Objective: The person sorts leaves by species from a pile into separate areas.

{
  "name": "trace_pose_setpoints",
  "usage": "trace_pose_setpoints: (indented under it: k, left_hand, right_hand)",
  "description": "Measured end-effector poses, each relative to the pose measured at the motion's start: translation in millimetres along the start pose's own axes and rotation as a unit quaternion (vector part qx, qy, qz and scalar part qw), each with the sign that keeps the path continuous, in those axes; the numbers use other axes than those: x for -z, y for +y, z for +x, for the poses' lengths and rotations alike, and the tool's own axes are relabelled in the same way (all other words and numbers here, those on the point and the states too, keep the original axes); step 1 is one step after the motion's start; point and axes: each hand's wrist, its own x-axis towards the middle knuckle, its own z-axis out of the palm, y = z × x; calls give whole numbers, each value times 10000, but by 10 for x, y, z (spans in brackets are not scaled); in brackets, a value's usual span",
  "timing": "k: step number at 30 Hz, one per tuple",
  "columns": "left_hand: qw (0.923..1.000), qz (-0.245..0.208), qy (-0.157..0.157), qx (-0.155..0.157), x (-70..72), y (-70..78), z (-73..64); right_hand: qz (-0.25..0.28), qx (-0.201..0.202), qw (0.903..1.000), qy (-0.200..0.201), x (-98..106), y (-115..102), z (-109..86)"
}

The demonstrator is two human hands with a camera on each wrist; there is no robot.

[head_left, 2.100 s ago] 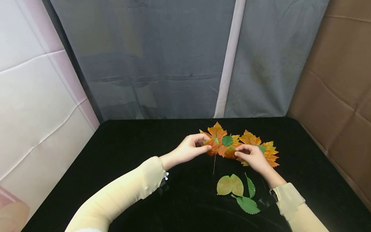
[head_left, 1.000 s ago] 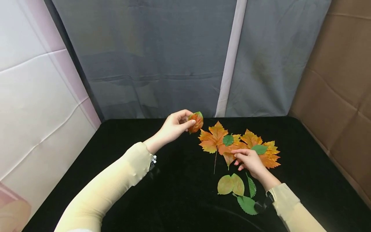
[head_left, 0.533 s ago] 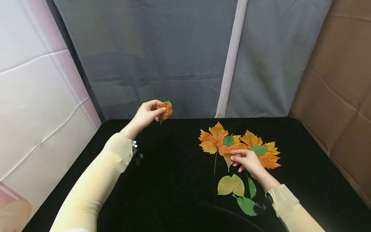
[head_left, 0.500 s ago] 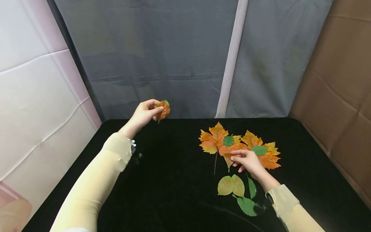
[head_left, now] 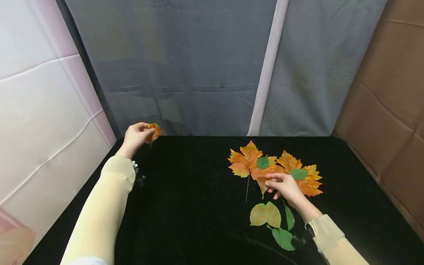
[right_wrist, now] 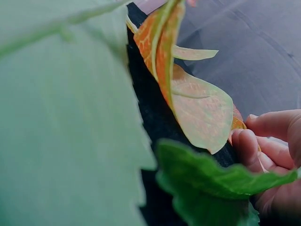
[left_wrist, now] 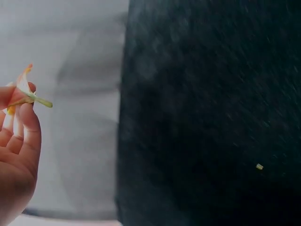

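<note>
At the far left of the table, my left hand (head_left: pixel 135 137) pinches a small orange-red leaf (head_left: pixel 155 134) with a green edge. In the left wrist view the stem of this leaf (left_wrist: pixel 43 102) sticks out past the fingertips. My right hand (head_left: pixel 285 188), over the leaf cluster, pinches another small orange leaf (head_left: pixel 261 184) by its edge between thumb and forefinger. Behind it lie large orange maple leaves (head_left: pixel 243 161), with a round green leaf (head_left: pixel 262 162) and an oval green leaf (head_left: pixel 299 174) on top. My fingers hide part of the cluster.
Nearer me on the black table (head_left: pixel 185 206) lie yellow-green round leaves (head_left: pixel 259 214), a narrow green leaf (head_left: pixel 289 218) and a broad green leaf (head_left: pixel 283 239). A grey curtain (head_left: pixel 185 66) stands behind, with a brown cloth (head_left: pixel 387 95) at the right.
My left hand has lifted the small orange-red leaf from the cluster and carried it far to the left, lastly lowering a little. My right hand has shifted slightly, staying at the cluster.
</note>
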Motion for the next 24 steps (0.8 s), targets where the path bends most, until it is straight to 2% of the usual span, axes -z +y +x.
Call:
trace_pose_setpoints:
  k: [2,5,12,17,20,24]
  left_hand:
    - [9998,-51,6,182,43,-133,-19]
    - [9990,-28,-161,420,87,-316,-44]
    - [9914,53,-1070,755,83,-607,-131]
    - [9861,349,-1270,1016,96,-732,-195]
    - [9833,606,-1360,1049,106,-765,-228]
    - [9814,925,-1310,1052,103,-760,-270]
  right_hand:
    - [20,-4,10000,0,1,3,-13]
    - [21,-22,10000,-7,8,9,-39]
    - [37,-16,10000,-44,12,26,-85]
    - [107,-31,9999,-113,-7,47,-130]
    - [147,-32,9998,-130,-7,55,-164]
    - [167,13,9998,-138,14,47,-203]
